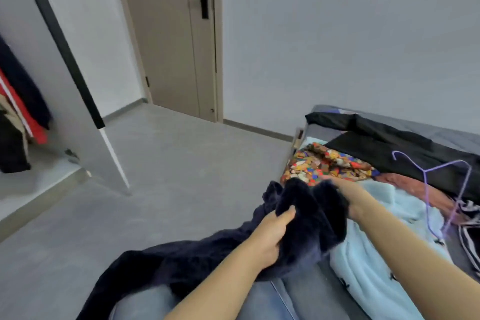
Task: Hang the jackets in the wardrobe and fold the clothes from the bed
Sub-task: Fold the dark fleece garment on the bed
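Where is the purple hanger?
In the head view the purple hanger lies on the bed at the right, on top of the black garment and the light blue fleece.

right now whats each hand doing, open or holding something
Left hand: grips the dark navy fleece garment.
Right hand: holds the same garment; its fingers are hidden in the fabric.

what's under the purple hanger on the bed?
The purple hanger lies on a black garment, a maroon one and the light blue fleece. Whatever lies beneath those layers is covered.
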The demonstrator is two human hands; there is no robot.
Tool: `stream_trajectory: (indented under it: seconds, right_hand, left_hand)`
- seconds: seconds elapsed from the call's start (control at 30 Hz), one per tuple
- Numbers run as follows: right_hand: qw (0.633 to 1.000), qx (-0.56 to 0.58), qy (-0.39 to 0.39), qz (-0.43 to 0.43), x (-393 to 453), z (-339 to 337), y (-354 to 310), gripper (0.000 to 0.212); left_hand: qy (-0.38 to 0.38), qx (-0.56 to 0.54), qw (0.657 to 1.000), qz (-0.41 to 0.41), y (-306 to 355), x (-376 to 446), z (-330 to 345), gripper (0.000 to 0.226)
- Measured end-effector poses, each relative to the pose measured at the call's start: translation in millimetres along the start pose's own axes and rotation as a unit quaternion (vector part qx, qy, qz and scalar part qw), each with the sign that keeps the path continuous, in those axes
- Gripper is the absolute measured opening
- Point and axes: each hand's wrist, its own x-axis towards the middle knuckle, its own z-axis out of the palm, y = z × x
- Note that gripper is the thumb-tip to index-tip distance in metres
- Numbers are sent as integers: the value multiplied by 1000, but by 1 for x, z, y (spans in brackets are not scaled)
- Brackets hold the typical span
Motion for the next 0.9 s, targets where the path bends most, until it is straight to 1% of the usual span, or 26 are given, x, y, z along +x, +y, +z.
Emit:
stream_trajectory:
  seconds: [0.03,0.07,0.1,0.13,0.17,0.23,0.27,0.3,0.33,0.37,0.4,0.43,0.47,0.5,0.53,0.57,0.6,0.63,0.67,0.7,0.73,0.77,0.8,0.87,0.9]
  right_hand:
    - [999,-16,6,28,0,-13,13,12]
    - [999,-35,14,38,1,-23,24,16]
    - [997,-62,20,32,3,-27,34,20]
    - [995,-96,22,14,3,-27,40,23]
    - [991,-132,14,-7,2,-24,46,24]
    - [975,-212,-32,-53,0,-9,56,26]
    - [961,-257,-62,-77,-1,2,60,26]
    - [943,-300,-97,-104,-4,13,63,25]
    - [923,-335,-142,-127,-6,26,68,23]
    - [899,-367,-198,-138,-8,39,73,21]
    - [864,-408,-261,-140,-12,52,79,24]
    - [816,-459,-323,-136,-16,64,86,38]
    - [762,-512,-376,-125,-18,73,94,60]
    - [710,-562,-410,-112,-18,78,103,82]
    - [667,-604,-424,-105,-19,81,109,98]
    - [644,-629,-420,-113,-21,82,115,105]
    - [640,-640,-403,-137,-22,83,120,103]
    - [647,-641,-376,-173,-22,83,123,92]
    - [653,-641,-340,-216,-22,83,125,76]
    - [659,-642,-296,-258,-21,83,125,57]
    - [668,-642,-248,-285,-22,84,125,42]
    - [688,-631,-198,-300,-22,85,123,33]
    - [723,-599,-148,-310,-22,86,120,28]
    - [817,-470,-54,-331,-26,90,104,26]
    - [848,-400,-19,-348,-29,91,91,28]
  left_hand:
    - [0,56,998,-30,-13,8,4,31]
    - [-6,132,990,-55,-23,12,6,42]
    - [-11,216,973,-80,-29,15,5,51]
    - [-14,289,952,-100,-34,16,1,53]
    - [-14,331,938,-99,-36,18,-9,49]
    - [3,332,942,-56,-33,15,-38,22]
    - [31,326,944,-22,-29,13,-60,16]
    - [73,335,939,15,-23,11,-84,19]
    - [119,368,921,47,-15,8,-108,21]
    - [154,417,894,63,-7,3,-134,25]
    - [158,467,868,57,0,-3,-159,36]
    - [120,509,852,28,4,-10,-182,49]
    - [50,542,839,-31,4,-19,-203,60]
    - [-26,582,806,-106,4,-28,-218,69]
    - [-86,630,755,-162,3,-36,-227,78]
    - [-112,674,707,-183,-2,-42,-235,84]
    - [-102,700,687,-165,-9,-43,-240,77]
    - [-52,702,702,-109,-15,-42,-242,55]
    - [23,683,729,-30,-17,-41,-240,25]
    - [96,636,765,31,-18,-39,-240,10]
    - [147,597,785,77,-19,-40,-238,16]
    - [174,575,792,113,-18,-40,-236,19]
    - [186,556,797,148,-16,-41,-233,19]
    - [204,529,792,227,-4,-44,-220,12]
    - [217,510,785,275,5,-46,-212,16]
